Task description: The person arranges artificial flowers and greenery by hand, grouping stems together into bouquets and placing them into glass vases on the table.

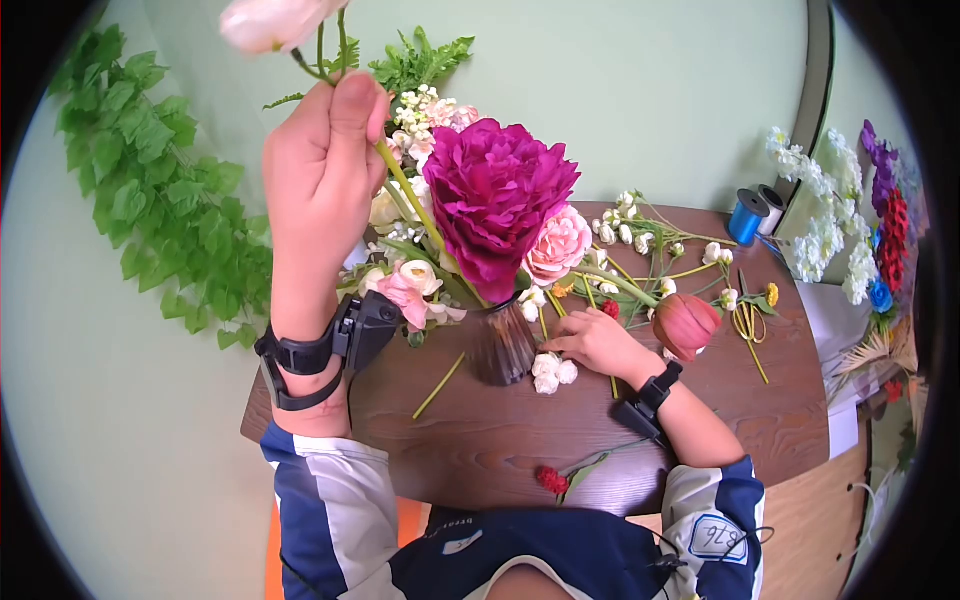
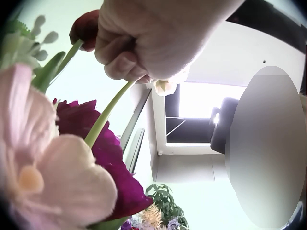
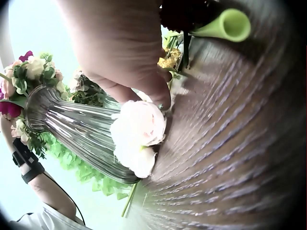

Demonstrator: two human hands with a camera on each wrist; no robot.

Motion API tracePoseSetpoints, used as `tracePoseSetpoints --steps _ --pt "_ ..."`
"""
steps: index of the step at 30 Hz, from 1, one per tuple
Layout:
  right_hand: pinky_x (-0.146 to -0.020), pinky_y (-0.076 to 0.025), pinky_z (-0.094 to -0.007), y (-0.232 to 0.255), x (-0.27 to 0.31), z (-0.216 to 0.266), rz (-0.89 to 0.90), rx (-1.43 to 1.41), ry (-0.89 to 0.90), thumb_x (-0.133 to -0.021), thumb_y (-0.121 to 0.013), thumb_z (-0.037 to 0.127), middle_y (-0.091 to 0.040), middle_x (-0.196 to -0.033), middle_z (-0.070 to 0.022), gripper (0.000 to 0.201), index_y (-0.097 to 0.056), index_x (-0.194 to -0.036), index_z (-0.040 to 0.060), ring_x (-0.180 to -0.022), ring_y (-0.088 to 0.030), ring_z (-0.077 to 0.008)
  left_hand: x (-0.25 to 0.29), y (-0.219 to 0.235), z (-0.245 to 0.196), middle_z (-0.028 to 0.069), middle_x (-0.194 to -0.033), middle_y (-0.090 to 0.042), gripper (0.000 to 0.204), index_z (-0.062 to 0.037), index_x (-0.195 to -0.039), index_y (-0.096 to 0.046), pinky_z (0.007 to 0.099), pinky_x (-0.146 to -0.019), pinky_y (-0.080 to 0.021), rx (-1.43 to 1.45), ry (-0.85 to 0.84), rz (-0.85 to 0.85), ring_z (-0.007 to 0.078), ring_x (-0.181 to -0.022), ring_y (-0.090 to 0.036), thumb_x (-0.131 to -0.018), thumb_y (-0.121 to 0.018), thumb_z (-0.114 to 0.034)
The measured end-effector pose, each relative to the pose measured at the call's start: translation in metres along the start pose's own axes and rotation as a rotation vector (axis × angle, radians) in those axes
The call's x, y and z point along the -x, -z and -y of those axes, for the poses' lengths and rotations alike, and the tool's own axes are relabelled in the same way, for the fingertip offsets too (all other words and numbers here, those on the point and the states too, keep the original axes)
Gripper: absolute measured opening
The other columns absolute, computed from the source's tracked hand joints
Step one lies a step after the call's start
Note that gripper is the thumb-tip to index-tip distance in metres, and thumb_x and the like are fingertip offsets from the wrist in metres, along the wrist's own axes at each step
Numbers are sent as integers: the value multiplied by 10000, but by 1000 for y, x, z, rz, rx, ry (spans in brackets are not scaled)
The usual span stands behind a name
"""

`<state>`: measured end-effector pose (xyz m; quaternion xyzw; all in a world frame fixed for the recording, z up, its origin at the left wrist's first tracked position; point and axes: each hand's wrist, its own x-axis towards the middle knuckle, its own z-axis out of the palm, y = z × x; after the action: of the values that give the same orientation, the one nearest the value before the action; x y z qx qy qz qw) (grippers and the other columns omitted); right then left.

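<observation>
My left hand [image 1: 325,150] is raised above the vase and grips a green flower stem [image 1: 408,190]. A pale pink bloom [image 1: 272,24] tops it, and its lower end runs toward the vase mouth. The ribbed grey glass vase [image 1: 500,345] stands upright, with a large magenta peony [image 1: 498,200] and a pink rose [image 1: 558,245] above it. Low on the table, right of the vase, my right hand [image 1: 603,343] pinches a small white flower cluster [image 1: 555,372]. In the right wrist view, the fingertips are at the back of the white blooms [image 3: 139,123], partly hidden by them.
A red-pink tulip [image 1: 687,326] and several white-budded stems [image 1: 640,235] lie on the right of the dark table [image 1: 600,420]. Yellow-handled scissors [image 1: 748,322], a blue spool [image 1: 747,217], a cut stem [image 1: 440,385] and a red flower [image 1: 551,480] also lie there.
</observation>
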<state>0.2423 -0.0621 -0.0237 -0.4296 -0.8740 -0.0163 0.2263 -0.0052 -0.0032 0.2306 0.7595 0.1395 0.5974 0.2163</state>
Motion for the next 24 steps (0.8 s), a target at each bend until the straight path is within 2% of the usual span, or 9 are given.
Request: tracePoseSetpoints --steps 2,4,7,12,16,19,22,23,24 --pt "-755 -434 -341 -4 0 -2 10 -25 -16 -654 -662 103 -559 -877 -10 365 -650 -1008 188 -849 -541 -207 -5 3 -2 -33 -520 -413 379 -17 -664 -477 199 -405 -253 -74 29 45 17 -431 -341 -953 -447 -260" --pt "-702 -435 -332 -10 1 -5 -86 -16 3 -643 -673 126 -543 -810 16 338 -672 -967 223 -807 -539 -177 -7 4 1 -33 -507 -400 378 -21 -661 -477 205 -404 -255 -93 10 102 23 -427 -339 -952 -450 -261" --pt "-774 -437 -349 -8 2 -6 -14 -66 -34 -662 -662 100 -563 -896 -13 377 -643 -1027 193 -860 -538 -219 -4 -1 5 -30 -488 -380 378 -26 -653 -474 213 -402 -257 -127 -26 187 35 -421 -337 -950 -454 -260" --pt "-779 -438 -353 -4 1 -1 15 -52 -61 -666 -663 96 -557 -907 -22 373 -639 -1027 192 -870 -533 -224 1 -3 1 -19 -470 -366 386 -22 -641 -474 222 -396 -261 -188 -35 233 46 -409 -352 -946 -460 -258" --pt "-779 -441 -350 -5 0 1 11 -18 -47 -672 -664 91 -540 -897 -31 356 -623 -1016 173 -860 -527 -231 0 -1 -2 -33 -460 -359 390 -26 -651 -478 218 -388 -250 -187 -33 135 40 -394 -335 -954 -443 -270" --pt "-780 -443 -350 -4 -1 2 7 -29 -59 -674 -663 87 -530 -888 -38 345 -615 -1006 164 -853 -523 -235 -8 3 2 -68 -439 -329 379 -45 -683 -487 201 -376 -213 33 70 106 25 -370 -286 -956 -435 -304" --pt "-785 -443 -356 -6 0 1 -16 -36 -51 -676 -661 85 -529 -890 -40 340 -616 -1004 166 -853 -521 -238 -11 3 12 -67 -440 -327 376 -50 -689 -478 195 -379 -208 161 56 58 19 -373 -287 -954 -437 -313" --pt "-785 -443 -356 -6 -1 1 -17 -38 -51 -676 -661 85 -529 -890 -40 340 -616 -1004 166 -853 -521 -238 -9 4 14 -67 -440 -327 376 -50 -689 -478 195 -379 -208 159 57 59 19 -373 -287 -954 -437 -313" --pt "-788 -443 -357 -6 -1 1 -15 -42 -53 -676 -662 84 -529 -894 -41 342 -615 -1005 166 -853 -521 -239 -6 4 15 -64 -443 -335 374 -50 -692 -479 194 -381 -211 -23 1 51 17 -376 -292 -956 -433 -310"
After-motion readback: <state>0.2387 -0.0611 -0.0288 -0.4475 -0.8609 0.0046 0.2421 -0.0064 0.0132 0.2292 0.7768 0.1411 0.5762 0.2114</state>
